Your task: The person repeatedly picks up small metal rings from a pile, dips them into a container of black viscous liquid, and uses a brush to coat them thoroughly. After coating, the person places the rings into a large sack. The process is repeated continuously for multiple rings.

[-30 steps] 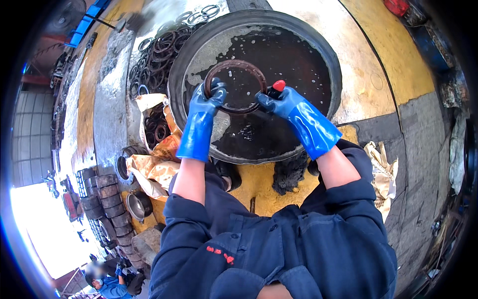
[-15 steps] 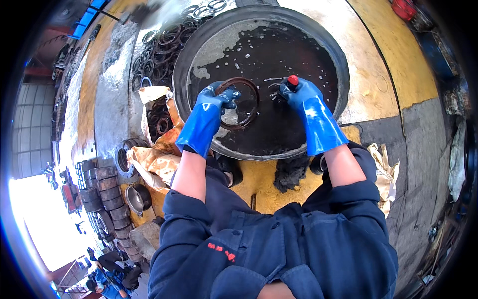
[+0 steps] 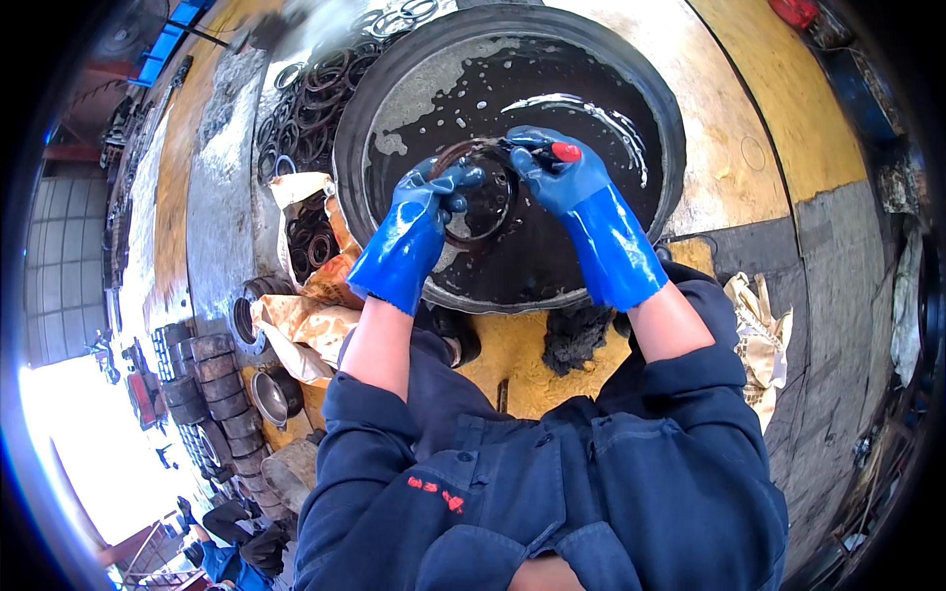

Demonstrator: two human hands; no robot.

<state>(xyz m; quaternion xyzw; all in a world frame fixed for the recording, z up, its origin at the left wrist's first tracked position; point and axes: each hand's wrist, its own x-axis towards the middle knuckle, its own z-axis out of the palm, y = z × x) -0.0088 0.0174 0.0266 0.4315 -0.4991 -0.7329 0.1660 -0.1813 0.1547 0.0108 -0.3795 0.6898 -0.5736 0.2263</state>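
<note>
My left hand (image 3: 426,197), in a long blue rubber glove, grips a dark brown ring (image 3: 455,155) by its left side. The ring is held tilted over a wide round black basin (image 3: 674,163) of dark liquid. My right hand (image 3: 570,179), gloved the same way, is closed round a tool with a red handle end (image 3: 566,152). Its fingers are at the ring's upper right edge. The tool's working end is mostly hidden there, so its kind cannot be made out. White foam streaks (image 3: 631,133) curve across the liquid behind my right hand.
Many dark rings (image 3: 317,98) lie heaped left of the basin. An opened tan sack (image 3: 313,320) with rings inside stands nearer on the left. Stacked dark cylinders (image 3: 222,379) and a metal bowl (image 3: 269,396) lie beyond. A dark clump (image 3: 574,340) lies between my feet. Crumpled sacking (image 3: 761,335) is at right.
My right hand has moved left and slightly up, bringing the red-handled tool to the ring's edge. A curved streak of foam now shows on the liquid. My left hand keeps the ring.
</note>
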